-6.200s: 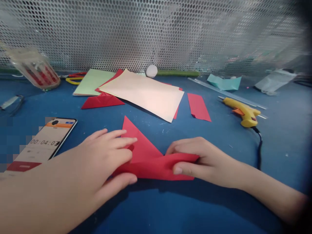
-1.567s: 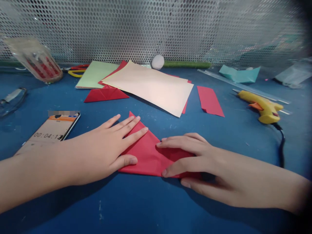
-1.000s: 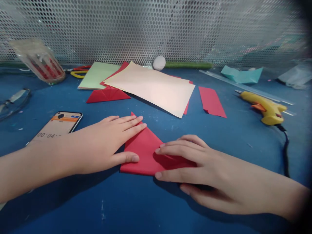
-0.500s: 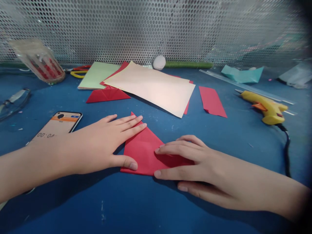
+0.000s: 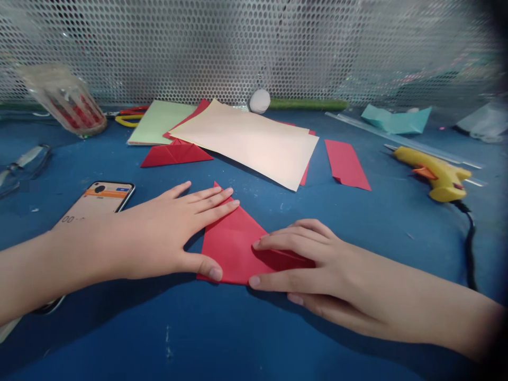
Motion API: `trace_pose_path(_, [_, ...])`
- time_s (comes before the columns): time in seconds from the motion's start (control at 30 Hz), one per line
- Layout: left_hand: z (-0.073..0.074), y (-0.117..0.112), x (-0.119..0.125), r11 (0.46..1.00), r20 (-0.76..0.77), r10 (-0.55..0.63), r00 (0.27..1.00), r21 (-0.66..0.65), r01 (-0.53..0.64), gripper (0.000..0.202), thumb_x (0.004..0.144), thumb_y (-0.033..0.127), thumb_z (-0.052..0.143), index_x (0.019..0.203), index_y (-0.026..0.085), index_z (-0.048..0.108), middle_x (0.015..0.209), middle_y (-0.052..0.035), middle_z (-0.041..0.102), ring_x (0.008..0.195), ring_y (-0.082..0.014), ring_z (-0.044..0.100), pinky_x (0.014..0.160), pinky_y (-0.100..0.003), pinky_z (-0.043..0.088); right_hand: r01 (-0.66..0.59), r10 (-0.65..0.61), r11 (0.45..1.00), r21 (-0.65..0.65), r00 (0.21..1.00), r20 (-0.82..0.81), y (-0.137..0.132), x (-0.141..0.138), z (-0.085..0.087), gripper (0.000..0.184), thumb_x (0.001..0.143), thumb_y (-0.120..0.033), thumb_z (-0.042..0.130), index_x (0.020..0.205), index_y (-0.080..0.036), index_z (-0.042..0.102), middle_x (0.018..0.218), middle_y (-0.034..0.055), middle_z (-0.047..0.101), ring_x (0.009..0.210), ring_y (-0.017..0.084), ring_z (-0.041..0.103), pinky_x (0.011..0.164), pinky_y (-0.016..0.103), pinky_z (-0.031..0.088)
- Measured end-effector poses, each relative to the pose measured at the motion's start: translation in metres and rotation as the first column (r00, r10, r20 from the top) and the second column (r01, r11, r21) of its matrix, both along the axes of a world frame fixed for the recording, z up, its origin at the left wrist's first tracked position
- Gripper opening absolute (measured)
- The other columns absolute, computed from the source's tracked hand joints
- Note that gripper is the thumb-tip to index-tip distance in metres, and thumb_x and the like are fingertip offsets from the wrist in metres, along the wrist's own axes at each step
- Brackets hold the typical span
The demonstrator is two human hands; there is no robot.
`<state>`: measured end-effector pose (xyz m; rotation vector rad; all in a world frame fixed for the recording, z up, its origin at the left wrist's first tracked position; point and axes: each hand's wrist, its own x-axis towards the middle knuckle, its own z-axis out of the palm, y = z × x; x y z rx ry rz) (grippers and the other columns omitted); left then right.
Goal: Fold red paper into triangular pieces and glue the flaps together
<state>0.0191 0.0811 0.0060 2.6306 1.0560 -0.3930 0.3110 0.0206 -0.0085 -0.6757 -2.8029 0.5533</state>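
A folded red paper triangle lies flat on the blue table in front of me. My left hand rests on its left part, fingers stretched out flat and thumb at the near edge. My right hand lies on its right part, fingers extended and pressing along the fold, thumb at the near edge. Both hands are flat and grip nothing.
Beyond lie a cream sheet, a green sheet, another folded red piece and a red strip. A phone sits left, a yellow glue gun with cord right. A perforated metal screen closes the back.
The right hand's fingers slid a little leftward along the paper's near edge, and the left thumb shifted slightly. The paper stays flat in place.
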Motion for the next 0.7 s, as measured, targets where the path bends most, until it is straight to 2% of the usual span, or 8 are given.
trace_pose_path(0.13, [-0.002,-0.001,-0.001,1.0,0.007,0.007,1.0,-0.011,-0.007,0.096,0.093,0.085,0.049,0.165,0.037,0.007,0.173,0.0014,0.003,0.161,-0.0314,0.007,0.128,-0.06,0.004,0.008,-0.008,1.0,0.008,1.0,-0.01,-0.001,-0.002,-0.001,0.043,0.106,-0.016,0.048,0.143,-0.03,0.062,0.139,0.0108,0.063,0.13,0.02,0.057,0.108,0.041,0.04])
trace_pose_path(0.27, [0.0,-0.001,-0.001,1.0,-0.02,0.015,1.0,-0.026,-0.016,0.096,0.092,0.085,0.049,0.164,0.038,0.005,0.173,0.003,0.003,0.161,-0.0294,0.006,0.128,-0.06,0.002,0.036,-0.035,0.996,0.076,0.999,-0.022,-0.003,-0.003,-0.002,0.043,0.106,-0.014,0.047,0.142,-0.031,0.063,0.136,0.0093,0.068,0.124,0.02,0.064,0.111,0.044,0.034])
trace_pose_path(0.5, [0.004,0.006,0.0,1.0,-0.057,-0.003,0.998,-0.028,0.002,0.107,0.084,0.093,0.05,0.165,0.038,0.007,0.172,0.0018,-0.005,0.16,-0.0351,-0.005,0.125,-0.063,-0.003,0.014,-0.01,0.978,0.208,1.0,-0.022,-0.004,-0.006,-0.002,0.037,0.108,-0.016,0.046,0.137,-0.027,0.066,0.132,0.008,0.073,0.122,0.02,0.067,0.109,0.042,0.034])
trace_pose_path(0.6, [0.005,0.008,-0.001,0.999,-0.029,-0.021,0.999,-0.029,0.02,0.106,0.084,0.092,0.051,0.165,0.039,0.007,0.172,0.0011,-0.003,0.16,-0.0344,-0.002,0.125,-0.063,-0.003,0.006,0.002,0.981,0.195,0.999,-0.038,-0.004,-0.008,-0.001,0.035,0.108,-0.016,0.046,0.134,-0.024,0.067,0.129,0.0084,0.074,0.121,0.019,0.067,0.108,0.039,0.036])
trace_pose_path(0.7, [0.006,0.008,0.0,0.999,-0.037,0.012,0.999,-0.044,-0.013,0.104,0.086,0.085,0.059,0.164,0.04,0.008,0.172,0.0017,-0.002,0.16,-0.0341,-0.003,0.125,-0.065,0.0,0.01,-0.004,0.986,0.166,0.999,-0.038,-0.004,-0.011,0.0,0.036,0.107,-0.015,0.045,0.134,-0.025,0.068,0.128,0.009,0.074,0.118,0.018,0.068,0.106,0.038,0.04])
